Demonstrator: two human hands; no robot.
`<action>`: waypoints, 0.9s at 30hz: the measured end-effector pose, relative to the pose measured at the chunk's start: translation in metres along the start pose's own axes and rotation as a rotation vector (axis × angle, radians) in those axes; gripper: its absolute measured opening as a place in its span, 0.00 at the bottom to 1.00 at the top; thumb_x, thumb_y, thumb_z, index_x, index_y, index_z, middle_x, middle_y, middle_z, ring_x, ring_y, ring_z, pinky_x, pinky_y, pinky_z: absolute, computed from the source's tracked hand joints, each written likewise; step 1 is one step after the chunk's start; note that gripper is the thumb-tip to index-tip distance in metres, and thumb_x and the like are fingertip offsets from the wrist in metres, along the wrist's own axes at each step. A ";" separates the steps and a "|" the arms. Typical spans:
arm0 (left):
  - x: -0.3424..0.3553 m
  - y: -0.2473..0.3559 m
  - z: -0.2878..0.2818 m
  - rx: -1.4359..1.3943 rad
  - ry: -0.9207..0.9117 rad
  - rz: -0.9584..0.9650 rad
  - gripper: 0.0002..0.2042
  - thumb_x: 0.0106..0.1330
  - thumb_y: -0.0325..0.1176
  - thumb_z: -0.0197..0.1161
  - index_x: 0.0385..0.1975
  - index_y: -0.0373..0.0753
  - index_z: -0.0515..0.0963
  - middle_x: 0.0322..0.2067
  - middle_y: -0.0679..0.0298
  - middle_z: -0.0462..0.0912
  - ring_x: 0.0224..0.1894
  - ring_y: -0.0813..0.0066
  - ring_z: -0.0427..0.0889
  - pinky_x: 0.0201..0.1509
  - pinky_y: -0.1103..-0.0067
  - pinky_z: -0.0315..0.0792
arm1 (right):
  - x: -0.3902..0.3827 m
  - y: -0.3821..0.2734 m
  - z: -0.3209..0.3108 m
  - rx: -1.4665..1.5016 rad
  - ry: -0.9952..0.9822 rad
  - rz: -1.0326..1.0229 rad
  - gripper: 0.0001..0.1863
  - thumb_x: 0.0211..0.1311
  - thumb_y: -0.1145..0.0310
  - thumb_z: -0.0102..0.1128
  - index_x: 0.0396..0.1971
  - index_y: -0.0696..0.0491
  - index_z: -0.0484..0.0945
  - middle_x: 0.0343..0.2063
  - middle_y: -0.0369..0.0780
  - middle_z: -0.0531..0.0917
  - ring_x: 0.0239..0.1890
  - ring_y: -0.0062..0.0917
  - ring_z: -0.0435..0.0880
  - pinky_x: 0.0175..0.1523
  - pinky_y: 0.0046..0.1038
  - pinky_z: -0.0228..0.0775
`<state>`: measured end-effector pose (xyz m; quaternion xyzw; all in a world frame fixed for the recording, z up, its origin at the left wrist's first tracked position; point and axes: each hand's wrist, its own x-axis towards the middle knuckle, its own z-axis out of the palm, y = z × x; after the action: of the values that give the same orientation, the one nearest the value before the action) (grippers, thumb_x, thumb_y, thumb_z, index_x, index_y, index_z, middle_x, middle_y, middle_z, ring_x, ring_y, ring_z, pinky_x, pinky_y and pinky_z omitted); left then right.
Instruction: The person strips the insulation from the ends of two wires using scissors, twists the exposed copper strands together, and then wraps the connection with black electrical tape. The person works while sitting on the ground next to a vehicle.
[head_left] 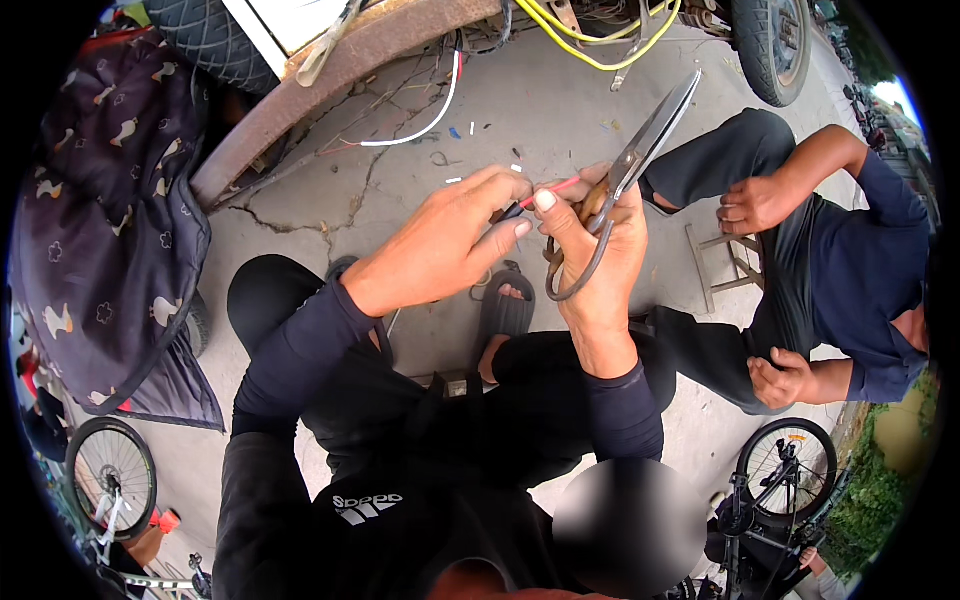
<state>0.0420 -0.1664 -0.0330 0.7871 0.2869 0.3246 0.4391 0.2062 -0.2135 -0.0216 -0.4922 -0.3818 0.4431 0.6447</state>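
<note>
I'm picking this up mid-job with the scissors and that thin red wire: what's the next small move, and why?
Probably bring the red wire between the open blades of the scissors. The left hand pinches the wire at its dark end, and the right hand holds the scissors by the handle loops, blades pointing up and away. The wire's free end sits beside the pivot, not yet between the blades.

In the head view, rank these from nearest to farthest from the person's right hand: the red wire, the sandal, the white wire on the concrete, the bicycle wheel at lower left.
From the right hand:
1. Red wire: pinched at its fingertips.
2. Sandal: just below-left, on the foot.
3. White wire: on the ground, up-left.
4. Bicycle wheel: far lower left.
</note>
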 end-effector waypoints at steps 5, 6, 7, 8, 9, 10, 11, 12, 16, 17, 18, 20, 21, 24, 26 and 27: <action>0.000 0.003 0.017 -0.264 -0.029 -0.266 0.12 0.78 0.37 0.53 0.47 0.32 0.73 0.29 0.54 0.78 0.31 0.63 0.77 0.39 0.71 0.72 | 0.001 -0.002 -0.013 -0.014 0.033 0.023 0.17 0.59 0.83 0.69 0.44 0.58 0.71 0.32 0.38 0.84 0.33 0.17 0.81 0.38 0.18 0.71; -0.002 -0.001 0.019 -0.304 -0.029 -0.262 0.13 0.78 0.37 0.53 0.48 0.32 0.73 0.30 0.55 0.79 0.32 0.65 0.78 0.39 0.71 0.72 | 0.002 -0.001 -0.014 -0.007 0.020 0.022 0.17 0.60 0.82 0.69 0.45 0.58 0.71 0.32 0.38 0.84 0.33 0.16 0.80 0.38 0.18 0.70; -0.004 -0.003 0.018 -0.346 -0.030 -0.258 0.13 0.79 0.38 0.52 0.48 0.32 0.72 0.30 0.56 0.79 0.33 0.68 0.78 0.39 0.71 0.72 | 0.001 0.001 -0.013 -0.001 0.010 0.022 0.17 0.61 0.81 0.69 0.46 0.59 0.72 0.31 0.37 0.84 0.33 0.16 0.80 0.39 0.18 0.70; -0.006 -0.001 0.015 -0.325 -0.023 -0.282 0.14 0.79 0.38 0.51 0.49 0.32 0.72 0.31 0.57 0.79 0.34 0.70 0.78 0.40 0.71 0.72 | 0.000 0.002 -0.010 0.007 -0.002 0.022 0.18 0.61 0.80 0.69 0.48 0.60 0.72 0.31 0.36 0.84 0.33 0.16 0.79 0.39 0.17 0.70; -0.009 0.001 0.013 -0.302 -0.014 -0.306 0.14 0.79 0.39 0.51 0.50 0.32 0.71 0.33 0.58 0.79 0.36 0.72 0.78 0.40 0.72 0.73 | -0.001 -0.001 -0.010 -0.076 -0.034 0.049 0.18 0.63 0.78 0.69 0.50 0.60 0.72 0.32 0.36 0.84 0.33 0.15 0.79 0.39 0.17 0.70; -0.014 0.006 0.007 -0.279 -0.003 -0.330 0.15 0.80 0.40 0.50 0.51 0.32 0.71 0.34 0.59 0.79 0.38 0.74 0.79 0.41 0.72 0.73 | -0.001 -0.010 -0.010 -0.160 -0.068 0.074 0.19 0.64 0.76 0.68 0.52 0.60 0.72 0.32 0.35 0.83 0.33 0.15 0.78 0.39 0.18 0.69; -0.018 0.011 -0.003 -0.270 0.017 -0.345 0.15 0.80 0.40 0.50 0.51 0.33 0.70 0.33 0.62 0.77 0.37 0.76 0.76 0.41 0.75 0.71 | 0.000 -0.015 -0.010 -0.228 -0.109 0.095 0.20 0.65 0.74 0.67 0.54 0.61 0.72 0.32 0.34 0.82 0.34 0.15 0.77 0.40 0.18 0.69; -0.023 0.016 -0.011 -0.260 0.038 -0.361 0.15 0.80 0.40 0.49 0.51 0.33 0.70 0.32 0.64 0.74 0.36 0.78 0.73 0.40 0.77 0.70 | -0.002 -0.009 -0.014 -0.235 -0.191 0.034 0.25 0.68 0.71 0.64 0.61 0.61 0.70 0.37 0.35 0.79 0.37 0.15 0.76 0.42 0.20 0.71; -0.040 0.022 -0.039 -0.403 0.130 -0.427 0.14 0.79 0.42 0.50 0.50 0.36 0.67 0.30 0.68 0.70 0.31 0.84 0.65 0.34 0.83 0.63 | -0.031 -0.001 -0.009 -0.476 -0.314 0.041 0.26 0.71 0.70 0.59 0.65 0.63 0.66 0.42 0.43 0.76 0.40 0.26 0.77 0.46 0.29 0.73; -0.047 0.021 -0.043 -0.476 0.143 -0.454 0.14 0.79 0.42 0.50 0.49 0.37 0.67 0.30 0.68 0.69 0.30 0.85 0.64 0.33 0.84 0.61 | -0.037 0.005 -0.005 -0.522 -0.349 0.080 0.26 0.71 0.70 0.59 0.64 0.63 0.66 0.42 0.44 0.76 0.39 0.28 0.78 0.46 0.30 0.73; -0.052 0.019 -0.050 -0.492 0.144 -0.456 0.13 0.79 0.42 0.50 0.49 0.37 0.67 0.29 0.69 0.69 0.29 0.86 0.62 0.32 0.84 0.60 | -0.042 0.009 0.001 -0.569 -0.382 0.119 0.26 0.70 0.70 0.60 0.64 0.63 0.66 0.41 0.45 0.76 0.39 0.30 0.78 0.46 0.31 0.73; -0.054 0.010 -0.056 -0.542 0.143 -0.434 0.13 0.78 0.41 0.51 0.49 0.38 0.66 0.28 0.71 0.67 0.28 0.87 0.59 0.30 0.85 0.56 | -0.044 0.015 0.007 -0.723 -0.421 -0.001 0.27 0.67 0.69 0.63 0.62 0.62 0.68 0.42 0.49 0.76 0.39 0.40 0.79 0.46 0.37 0.74; -0.058 0.008 -0.055 -0.472 0.156 -0.422 0.12 0.77 0.39 0.51 0.49 0.36 0.66 0.28 0.68 0.71 0.30 0.82 0.65 0.34 0.81 0.61 | -0.046 0.017 0.012 -0.803 -0.434 -0.058 0.27 0.66 0.69 0.63 0.62 0.61 0.68 0.42 0.49 0.76 0.40 0.41 0.79 0.46 0.39 0.74; -0.058 0.007 -0.051 -0.246 0.189 -0.346 0.11 0.75 0.33 0.53 0.48 0.34 0.68 0.29 0.58 0.79 0.33 0.67 0.78 0.40 0.72 0.71 | -0.042 0.012 0.022 -1.005 -0.434 -0.261 0.28 0.62 0.68 0.67 0.61 0.58 0.70 0.43 0.48 0.76 0.44 0.45 0.79 0.45 0.43 0.74; -0.057 0.005 -0.051 -0.065 0.208 -0.261 0.10 0.73 0.32 0.55 0.47 0.34 0.68 0.29 0.53 0.81 0.32 0.57 0.81 0.39 0.69 0.72 | -0.041 0.011 0.030 -1.056 -0.418 -0.308 0.28 0.61 0.68 0.67 0.61 0.57 0.71 0.42 0.48 0.76 0.44 0.45 0.79 0.44 0.42 0.75; -0.056 0.006 -0.051 -0.050 0.207 -0.254 0.10 0.72 0.31 0.55 0.47 0.34 0.68 0.30 0.50 0.82 0.33 0.52 0.81 0.38 0.68 0.72 | -0.040 0.009 0.033 -1.082 -0.410 -0.330 0.28 0.61 0.67 0.68 0.60 0.57 0.71 0.41 0.47 0.76 0.44 0.45 0.79 0.43 0.42 0.75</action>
<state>-0.0314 -0.1848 -0.0213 0.6954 0.4199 0.3530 0.4643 0.1615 -0.2405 -0.0257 -0.5891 -0.7410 0.1658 0.2764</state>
